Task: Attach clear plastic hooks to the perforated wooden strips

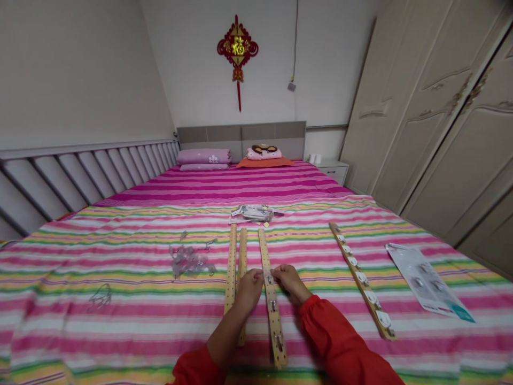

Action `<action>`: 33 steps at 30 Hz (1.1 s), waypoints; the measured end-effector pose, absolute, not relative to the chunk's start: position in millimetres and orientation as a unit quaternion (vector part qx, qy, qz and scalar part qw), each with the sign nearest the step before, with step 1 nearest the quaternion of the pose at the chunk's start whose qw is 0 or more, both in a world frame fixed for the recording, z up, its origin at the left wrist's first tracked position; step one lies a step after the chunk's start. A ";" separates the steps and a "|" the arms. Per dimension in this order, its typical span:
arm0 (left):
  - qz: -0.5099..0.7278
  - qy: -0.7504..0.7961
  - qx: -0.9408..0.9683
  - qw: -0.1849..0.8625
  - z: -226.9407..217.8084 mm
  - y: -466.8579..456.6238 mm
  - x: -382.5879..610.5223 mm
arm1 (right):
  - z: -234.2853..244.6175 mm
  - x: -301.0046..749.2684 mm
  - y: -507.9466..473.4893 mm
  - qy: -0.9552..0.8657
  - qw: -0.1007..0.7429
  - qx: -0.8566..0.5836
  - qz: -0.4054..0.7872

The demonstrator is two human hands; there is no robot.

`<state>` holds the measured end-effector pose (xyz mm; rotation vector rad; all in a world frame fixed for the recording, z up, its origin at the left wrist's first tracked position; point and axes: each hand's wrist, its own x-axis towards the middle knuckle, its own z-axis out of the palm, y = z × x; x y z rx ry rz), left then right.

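Observation:
Three perforated wooden strips lie side by side on the striped bedspread (120, 299). My left hand (249, 289) and my right hand (289, 282) meet over the rightmost of them, the strip with hooks (272, 307); both pinch a small metal hook at its middle. Two hooks sit lower on that strip. The two bare strips (236, 256) lie just left, under my left wrist. Both sleeves are red.
A fourth strip fitted with several white hooks (360, 278) lies to the right. A printed sheet (428, 283) is at far right. Clear plastic bags (188, 261) lie to the left, a packet pile (252, 214) lies ahead. Wardrobe (441, 117) on the right, pillows (204, 158) at the headboard.

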<state>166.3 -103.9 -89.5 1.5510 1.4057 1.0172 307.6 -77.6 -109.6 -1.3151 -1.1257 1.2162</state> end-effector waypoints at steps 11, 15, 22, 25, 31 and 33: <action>0.295 0.542 0.766 0.179 -73.6 -123.1 171.9 | -114.6 308.3 -76.1 -0.477 0.489 -0.551 0.479; 0.202 0.542 0.805 0.131 -67.6 -124.1 174.3 | -116.1 309.1 -75.2 -0.489 0.478 -0.559 0.469; 0.146 0.548 0.815 0.117 -64.0 -125.3 175.6 | -123.2 312.4 -73.1 -0.505 0.457 -0.598 0.422; 0.144 0.549 0.814 0.123 -65.5 -125.0 174.7 | -125.9 312.0 -71.2 -0.504 0.453 -0.618 0.398; 0.166 0.556 0.798 0.163 -74.2 -126.1 175.5 | -125.2 308.6 -66.2 -0.496 0.453 -0.637 0.379; 0.186 0.557 0.788 0.183 -77.0 -127.1 176.4 | -123.7 308.2 -66.3 -0.490 0.459 -0.635 0.381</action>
